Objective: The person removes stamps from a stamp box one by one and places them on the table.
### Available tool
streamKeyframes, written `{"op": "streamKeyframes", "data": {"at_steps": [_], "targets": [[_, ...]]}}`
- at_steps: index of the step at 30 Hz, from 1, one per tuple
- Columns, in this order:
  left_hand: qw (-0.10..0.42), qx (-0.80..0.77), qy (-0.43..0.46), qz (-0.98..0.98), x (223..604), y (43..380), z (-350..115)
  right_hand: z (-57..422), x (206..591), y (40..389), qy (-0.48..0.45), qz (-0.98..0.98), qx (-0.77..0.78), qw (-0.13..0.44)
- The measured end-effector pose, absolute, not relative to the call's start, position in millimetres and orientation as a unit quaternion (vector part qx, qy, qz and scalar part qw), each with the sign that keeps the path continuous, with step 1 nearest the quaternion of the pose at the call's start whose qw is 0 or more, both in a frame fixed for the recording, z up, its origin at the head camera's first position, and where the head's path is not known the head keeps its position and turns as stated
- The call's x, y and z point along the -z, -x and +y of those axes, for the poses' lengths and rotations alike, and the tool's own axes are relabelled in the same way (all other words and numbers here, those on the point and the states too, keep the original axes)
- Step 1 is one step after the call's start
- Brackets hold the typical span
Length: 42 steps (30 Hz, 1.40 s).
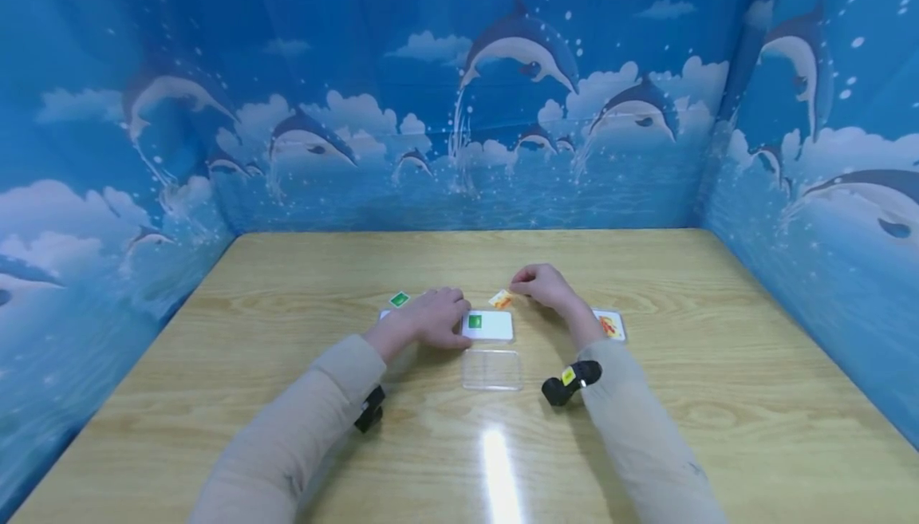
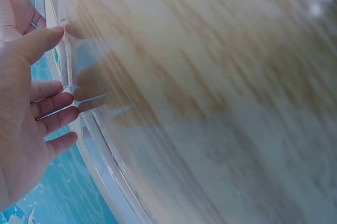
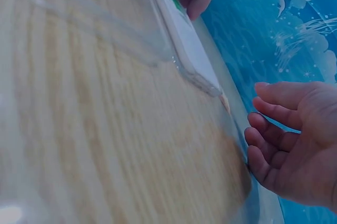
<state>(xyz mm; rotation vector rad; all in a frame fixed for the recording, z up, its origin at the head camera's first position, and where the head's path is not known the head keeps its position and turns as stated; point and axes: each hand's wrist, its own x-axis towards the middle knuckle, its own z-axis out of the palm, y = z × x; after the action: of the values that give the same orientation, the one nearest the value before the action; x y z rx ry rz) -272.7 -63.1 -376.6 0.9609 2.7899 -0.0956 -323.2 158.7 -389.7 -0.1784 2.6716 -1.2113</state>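
A white rectangular box with a small green picture on its left end lies in the middle of the table. My left hand holds its left end, thumb at the near edge and index finger at the far corner. Beyond the box lies a small orange-and-white card. The fingertips of my right hand are right beside that card. In the right wrist view this hand has its fingers loosely bent, with nothing seen between them.
A clear plastic lid lies in front of the box. A small green card is at the left. Another white box is mostly hidden by the left hand. At the right, a box with an orange picture is partly behind the right forearm.
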Motion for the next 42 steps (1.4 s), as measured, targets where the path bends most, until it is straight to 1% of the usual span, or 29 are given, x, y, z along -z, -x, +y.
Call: {"op": "streamKeyframes", "data": {"at_steps": [6,16,23,30,42], "targets": [[0.091,0.032,-0.321,0.942,380,275,-66,155,383,317,0.066,0.898,0.419,0.113],[0.09,0.029,-0.317,0.944,380,275,-67,146,374,305,0.133,0.896,0.406,0.118],[0.086,0.035,-0.321,0.942,379,275,-67,135,377,302,0.155,0.902,0.381,0.133],[0.095,0.034,-0.31,0.945,377,276,-66,124,377,298,0.189,0.896,0.379,0.134],[0.08,0.039,-0.328,0.941,378,275,-68,115,386,292,0.199,0.898,0.368,0.139]]}}
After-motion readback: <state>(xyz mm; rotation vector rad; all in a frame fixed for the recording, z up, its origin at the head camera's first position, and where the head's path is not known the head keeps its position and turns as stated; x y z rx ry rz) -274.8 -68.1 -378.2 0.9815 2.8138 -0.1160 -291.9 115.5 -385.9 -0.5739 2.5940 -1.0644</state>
